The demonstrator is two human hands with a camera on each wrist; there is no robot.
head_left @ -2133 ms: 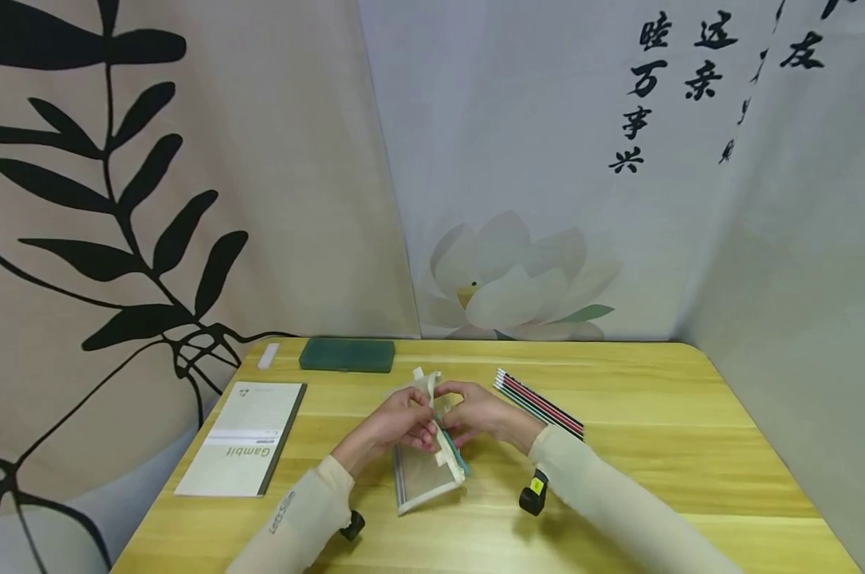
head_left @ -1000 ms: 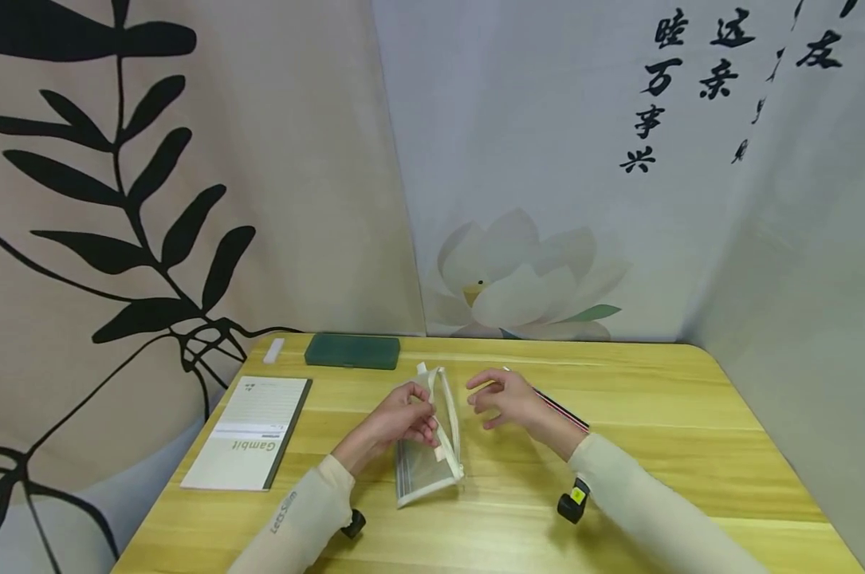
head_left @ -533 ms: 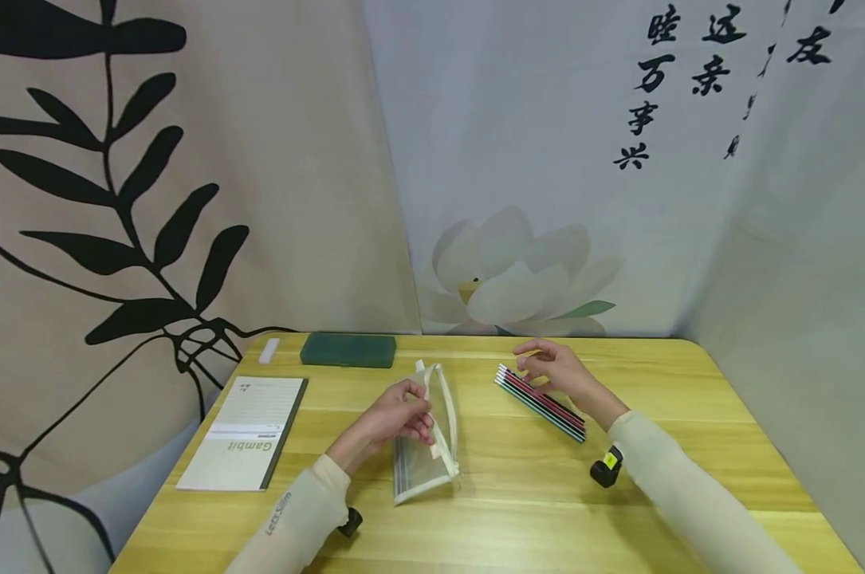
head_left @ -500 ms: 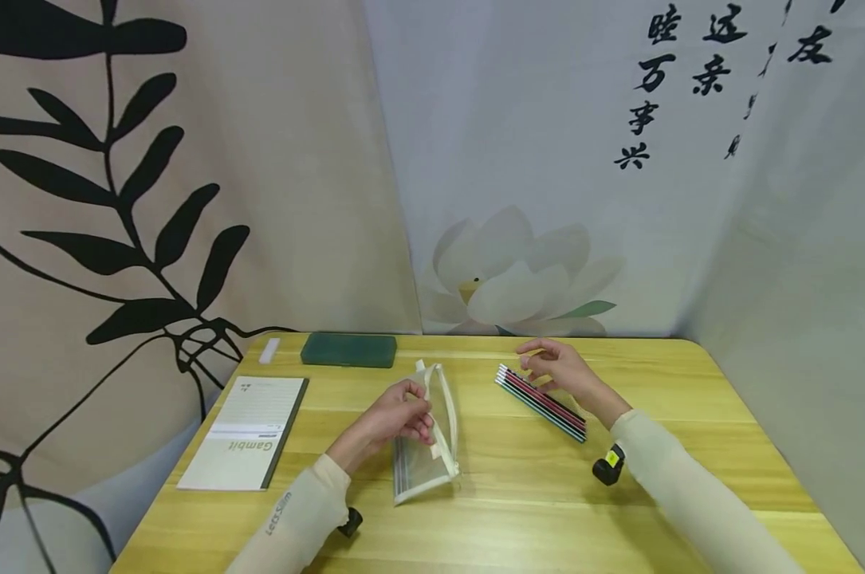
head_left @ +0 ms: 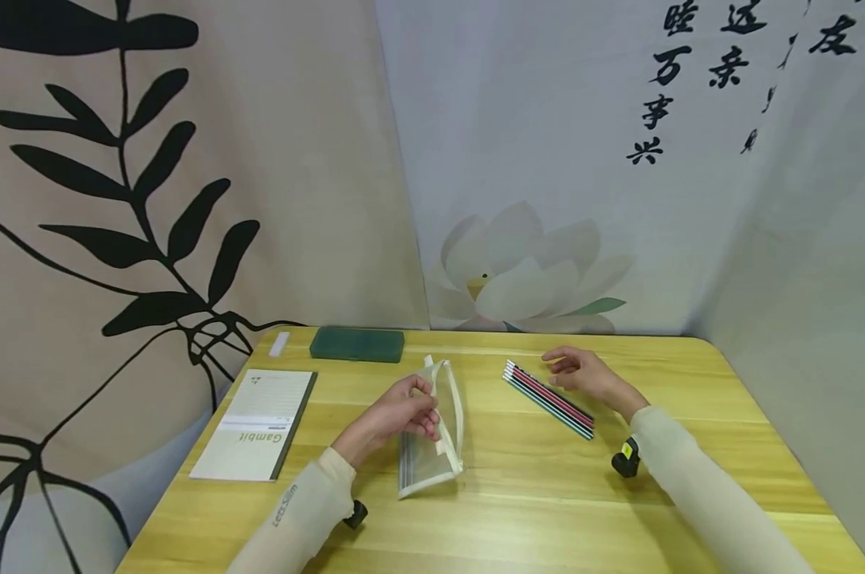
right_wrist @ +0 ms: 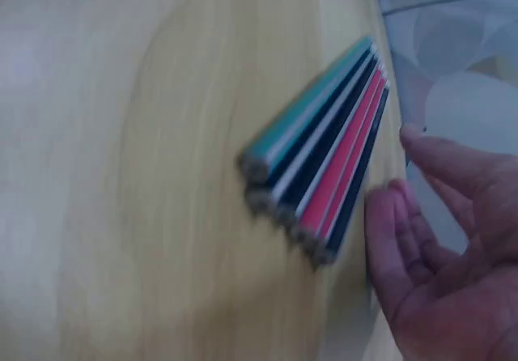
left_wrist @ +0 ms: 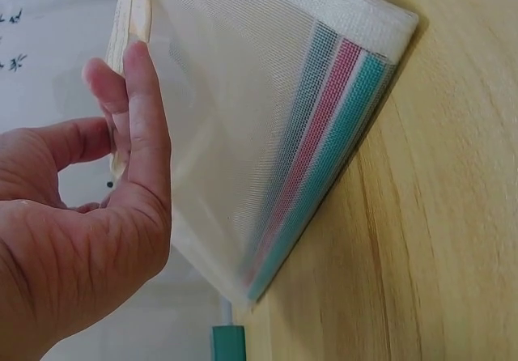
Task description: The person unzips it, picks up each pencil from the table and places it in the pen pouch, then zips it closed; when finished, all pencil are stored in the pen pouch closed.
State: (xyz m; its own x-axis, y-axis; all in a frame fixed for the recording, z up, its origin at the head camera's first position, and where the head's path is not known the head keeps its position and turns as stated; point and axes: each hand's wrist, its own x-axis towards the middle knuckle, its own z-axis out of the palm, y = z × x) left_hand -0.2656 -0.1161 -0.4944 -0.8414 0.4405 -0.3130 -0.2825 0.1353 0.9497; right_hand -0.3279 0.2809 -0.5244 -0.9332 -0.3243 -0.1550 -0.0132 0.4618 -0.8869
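Observation:
My left hand [head_left: 402,413] pinches the zip edge of a see-through mesh pencil pouch [head_left: 425,472] near the table's middle. The pouch leans up from the wood, its mouth parted on the right. Grey, pink and teal stripes run along the mesh pouch [left_wrist: 324,110] in the left wrist view. To the right lies a row of several striped pencils [head_left: 549,400] in teal, black and red. My right hand [head_left: 588,378] hovers just beyond them, fingers loosely bent and holding nothing. In the right wrist view, that hand [right_wrist: 453,231] appears beside the pencils [right_wrist: 324,150], apart from them.
A notebook [head_left: 254,426] marked "Gambit" lies on the left of the wooden table [head_left: 547,510]. At the back left are a dark green case [head_left: 356,344] and a small white block [head_left: 279,344]. A printed curtain [head_left: 317,159] hangs behind the table.
My right hand has left the pouch and moved right, over and past the pencils. The pouch mouth now gapes. My left hand keeps its pinch.

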